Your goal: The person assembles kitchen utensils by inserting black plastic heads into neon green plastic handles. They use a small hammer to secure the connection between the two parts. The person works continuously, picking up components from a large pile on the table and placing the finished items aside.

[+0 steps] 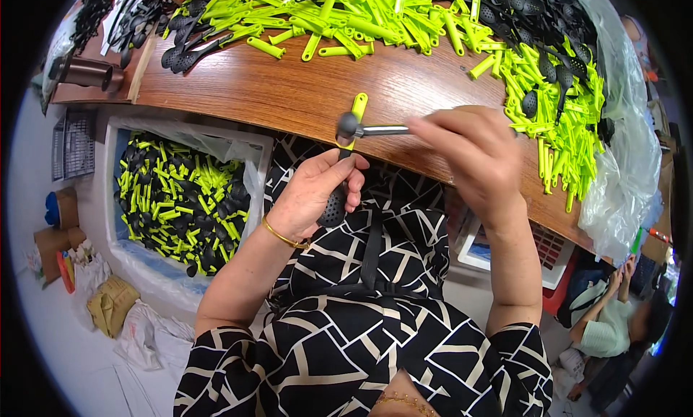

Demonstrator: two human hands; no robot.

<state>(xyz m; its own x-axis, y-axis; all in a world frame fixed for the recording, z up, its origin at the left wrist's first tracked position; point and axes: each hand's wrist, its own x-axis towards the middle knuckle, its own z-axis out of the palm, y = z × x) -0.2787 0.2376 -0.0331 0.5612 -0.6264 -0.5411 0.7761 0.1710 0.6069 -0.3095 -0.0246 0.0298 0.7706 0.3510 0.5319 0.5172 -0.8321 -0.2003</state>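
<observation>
Left hand [312,189] grips a perforated black spoon [333,208], right hand [482,157] a shiny-shafted hammer [348,124], over the wood-grain table's [281,85] edge; plastic-lined bin [111,193] below.

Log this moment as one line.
left hand: holds black perforated spoon | right hand: grips hammer, head over green handle | around: loose green handles on table, bin of mixed pieces

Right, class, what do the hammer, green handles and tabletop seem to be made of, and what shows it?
Hammer shaft: likely polished metal, by its bright streak; the dark, blurred hammer head could be rubber or metal.
Green handles: probably smooth moulded plastic, given their even, bright colour and repeated shape.
Tabletop: wood or wood-look laminate, from its brown grain and sheen.
</observation>
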